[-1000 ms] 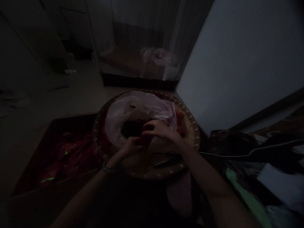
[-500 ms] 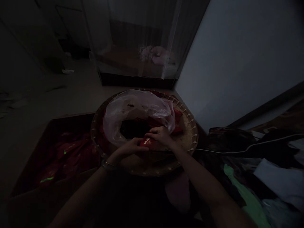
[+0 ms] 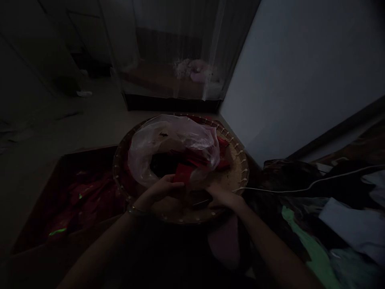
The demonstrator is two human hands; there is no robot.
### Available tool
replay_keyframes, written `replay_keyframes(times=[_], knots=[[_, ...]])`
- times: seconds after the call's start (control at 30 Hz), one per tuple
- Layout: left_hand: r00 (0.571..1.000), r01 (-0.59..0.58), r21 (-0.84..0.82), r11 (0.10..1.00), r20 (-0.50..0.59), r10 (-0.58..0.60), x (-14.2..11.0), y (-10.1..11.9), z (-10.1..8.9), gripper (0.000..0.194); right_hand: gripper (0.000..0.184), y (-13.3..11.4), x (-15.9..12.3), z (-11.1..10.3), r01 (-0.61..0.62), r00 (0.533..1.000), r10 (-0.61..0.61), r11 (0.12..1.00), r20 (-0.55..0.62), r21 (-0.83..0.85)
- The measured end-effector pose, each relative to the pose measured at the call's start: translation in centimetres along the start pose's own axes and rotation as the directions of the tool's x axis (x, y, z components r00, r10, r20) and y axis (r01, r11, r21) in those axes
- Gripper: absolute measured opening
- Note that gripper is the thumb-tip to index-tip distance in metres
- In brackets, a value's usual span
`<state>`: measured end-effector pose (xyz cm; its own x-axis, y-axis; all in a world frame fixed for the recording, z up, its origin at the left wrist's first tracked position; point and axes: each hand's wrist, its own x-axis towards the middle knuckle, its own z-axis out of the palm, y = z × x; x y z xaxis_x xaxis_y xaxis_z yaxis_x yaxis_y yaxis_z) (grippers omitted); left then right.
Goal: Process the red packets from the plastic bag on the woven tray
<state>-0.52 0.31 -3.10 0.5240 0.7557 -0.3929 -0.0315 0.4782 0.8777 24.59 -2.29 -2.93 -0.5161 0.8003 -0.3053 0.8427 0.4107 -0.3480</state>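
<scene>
pinching red packet [image 3: 183, 173] in left fingers [image 3: 175, 185] beside plastic bag [image 3: 141, 148]; cannot tell state of right fingers [image 3: 214, 190] by dark object [image 3: 199, 197]; could drop packet through loose pinch.

left hand [image 3: 165, 185]: fingers closed in a pinch, bangle wrist | right hand [image 3: 221, 196]: lower, to the right, fingers curled | forearms: reaching from near side
</scene>
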Motion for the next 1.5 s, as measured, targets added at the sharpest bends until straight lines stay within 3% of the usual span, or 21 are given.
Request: replay_keyframes(times=[0.1, 0.23, 0.43, 0.73, 0.93, 1.17, 1.3, 1.5], knots=[[1.0, 0.008, -0.047, 0.999, 0.019, -0.007, 0.2, -0.3, -0.3, 0.046, 0.056, -0.1, 0.4, 0.3, 0.007, 1.0, -0.006, 0.998, -0.011, 0.058], [0.999, 0.026, -0.067, 0.997, 0.048, -0.023, 0.2, -0.5, -0.7, 0.045, 0.045, 1.1, 0.5, -1.3, 0.068, 0.996, -0.05, 0.956, -0.07, 0.285], [0.996, 0.056, -0.022, 0.998, 0.068, -0.055, -0.3, 0.0, 0.5, 0.046, 0.053, 2.1, -0.9, -4.6, -0.012, 0.97, 0.121, 0.889, -0.21, 0.458], [0.994, 0.024, 0.103, 0.994, 0.103, -0.034, -0.7, -0.1, 3.9, 0.05, 0.046, -0.7, -0.3, -5.0, 0.017, 0.968, 0.11, 0.871, -0.228, 0.492], [0.997, 0.055, 0.034, 0.998, 0.056, -0.056, -1.0, -0.6, 3.0, 0.053, 0.053, -0.1, -1.2, -5.6, -0.066, 0.934, 0.224, 0.873, -0.278, 0.483], [0.998, -0.01, 0.064, 0.998, 0.067, 0.005, -1.0, -1.0, 3.6, 0.05, 0.047, -1.3, -0.9, -5.2, 0.024, 0.964, 0.107, 0.876, -0.243, 0.482], [0.994, 0.012, 0.121, 0.993, 0.104, -0.024, -1.0, -1.1, 4.0, 0.046, 0.039, -1.8, -0.4, -4.9, 0.01, 0.953, 0.145, 0.862, -0.266, 0.507], [0.992, -0.017, 0.231, 0.973, 0.124, -0.012, -0.8, -1.8, 3.1, 0.037, 0.034, -1.6, -0.3, -4.9, 0.002, 0.953, 0.151, 0.863, -0.263, 0.504]])
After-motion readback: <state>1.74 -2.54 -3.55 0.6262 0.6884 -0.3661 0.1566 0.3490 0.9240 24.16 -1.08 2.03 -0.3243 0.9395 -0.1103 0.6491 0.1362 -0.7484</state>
